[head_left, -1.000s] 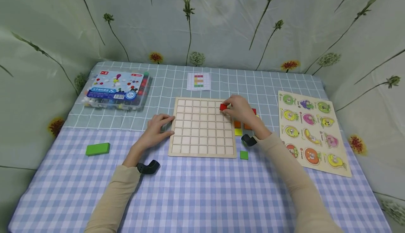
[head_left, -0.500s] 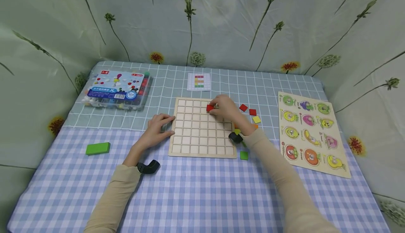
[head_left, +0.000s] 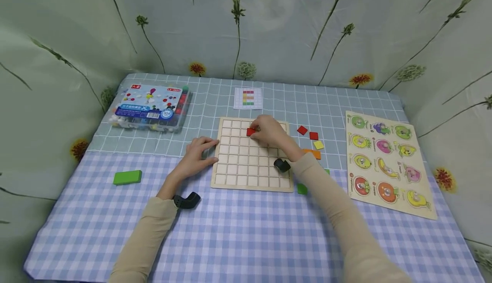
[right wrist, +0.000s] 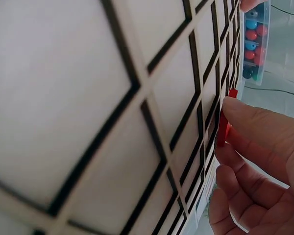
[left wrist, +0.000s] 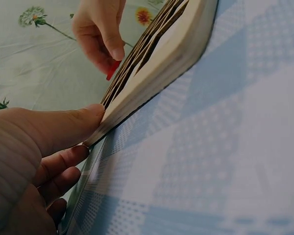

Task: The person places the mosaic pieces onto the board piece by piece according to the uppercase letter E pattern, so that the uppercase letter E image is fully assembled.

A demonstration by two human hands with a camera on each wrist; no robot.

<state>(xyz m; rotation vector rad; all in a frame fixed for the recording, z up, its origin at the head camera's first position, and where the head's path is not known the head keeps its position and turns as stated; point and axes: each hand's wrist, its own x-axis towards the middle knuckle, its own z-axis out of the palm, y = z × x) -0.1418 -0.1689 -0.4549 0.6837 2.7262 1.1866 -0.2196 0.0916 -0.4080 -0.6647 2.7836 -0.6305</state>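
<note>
A wooden grid board (head_left: 230, 180) of small square cells lies in the middle of the table. My right hand (head_left: 269, 130) is over its upper part and pinches a red square tile (head_left: 250, 132) between thumb and fingers. In the right wrist view the red tile (right wrist: 224, 120) is tilted against the grid, its lower part partly hidden by fingertips. My left hand (head_left: 194, 157) touches the board's left edge with thumb and index finger spread. The left wrist view shows the left thumb (left wrist: 71, 127) against the board's wooden rim (left wrist: 171, 56).
Right of the board lie red tiles (head_left: 313, 135), a yellow tile (head_left: 319, 145), orange tiles (head_left: 316, 154) and green tiles (head_left: 302, 188), partly behind the right arm. A pattern card (head_left: 248, 98), a clear box (head_left: 150, 108), a green block (head_left: 127, 177) and a fruit puzzle board (head_left: 388, 163) surround it.
My right hand has carried the red tile leftward across the top of the board, from the right corner toward the middle. The left hand keeps its place at the edge. The view has shifted slightly.
</note>
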